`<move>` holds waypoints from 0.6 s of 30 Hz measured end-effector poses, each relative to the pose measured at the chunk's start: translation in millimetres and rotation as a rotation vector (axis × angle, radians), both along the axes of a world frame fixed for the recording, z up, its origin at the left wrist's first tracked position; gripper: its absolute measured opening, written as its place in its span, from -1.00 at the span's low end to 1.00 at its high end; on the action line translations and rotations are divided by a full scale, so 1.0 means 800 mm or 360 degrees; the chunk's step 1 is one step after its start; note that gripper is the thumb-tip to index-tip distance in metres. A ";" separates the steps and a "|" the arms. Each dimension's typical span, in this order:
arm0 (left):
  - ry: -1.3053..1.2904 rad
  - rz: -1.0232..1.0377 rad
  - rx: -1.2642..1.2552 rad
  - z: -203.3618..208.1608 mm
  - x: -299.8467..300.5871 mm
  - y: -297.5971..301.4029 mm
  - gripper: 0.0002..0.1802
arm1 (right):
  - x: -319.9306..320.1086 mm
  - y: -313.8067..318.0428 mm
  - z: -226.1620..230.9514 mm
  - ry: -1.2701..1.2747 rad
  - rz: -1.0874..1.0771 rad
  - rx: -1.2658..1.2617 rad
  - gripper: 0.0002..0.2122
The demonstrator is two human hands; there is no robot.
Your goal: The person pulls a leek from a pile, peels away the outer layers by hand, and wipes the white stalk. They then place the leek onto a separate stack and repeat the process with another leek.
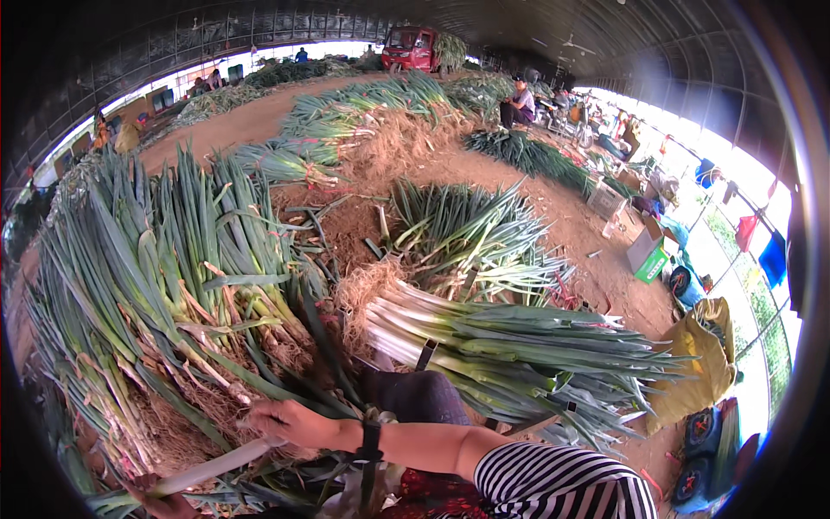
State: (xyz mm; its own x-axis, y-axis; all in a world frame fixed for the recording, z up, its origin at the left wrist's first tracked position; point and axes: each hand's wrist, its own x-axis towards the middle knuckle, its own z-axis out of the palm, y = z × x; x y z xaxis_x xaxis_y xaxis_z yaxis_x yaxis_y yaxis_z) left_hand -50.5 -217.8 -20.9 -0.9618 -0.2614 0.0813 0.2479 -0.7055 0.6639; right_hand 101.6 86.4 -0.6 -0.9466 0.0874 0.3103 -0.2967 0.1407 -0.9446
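My left hand [164,500], at the lower left, is closed round a large green onion [216,464]. Its pale stalk slants up to the right, and its green end lies at the left rim. Over the stalk's far end is my right hand [290,424], its fingers curled and slightly blurred; what they pinch is hidden. A black band circles that wrist. Right beside both hands rises a big heap of unpeeled green onions [173,259] with dry roots and soil. To the right of my knee [419,394] lies a pile of cleaned green onions [484,333], white stalks toward the left.
Another green onion pile [471,229] lies ahead on the dirt floor [596,259], with more bundles [372,117] beyond. At the right are a yellow sack [692,363] and a green-and-white carton [650,249]. A person [519,104] sits farther off; a red vehicle [411,49] stands at the back.
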 end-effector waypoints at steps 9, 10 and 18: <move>0.0063 0.0780 -0.1701 -0.053 -0.036 -0.062 -0.71 | 0.053 0.020 -0.014 -0.0378 -0.0084 0.1743 -0.68; -0.0023 0.0899 -0.2079 -0.069 -0.043 -0.064 -0.70 | 0.049 0.009 -0.011 -0.0096 -0.0321 0.1638 -0.68; 0.0336 0.1014 -0.2514 -0.016 0.030 0.013 -0.59 | -0.013 -0.085 0.004 0.0783 -0.0593 0.1743 -0.55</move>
State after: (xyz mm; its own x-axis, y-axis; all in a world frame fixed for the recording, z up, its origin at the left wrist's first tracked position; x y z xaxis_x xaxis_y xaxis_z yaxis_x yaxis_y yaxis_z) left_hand -26.5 -207.4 -33.9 -0.6853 -0.1169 0.7188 0.3761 0.7884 0.4868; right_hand 91.4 18.8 2.9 -0.6837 -0.2020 0.7013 -0.3571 0.9306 -0.0801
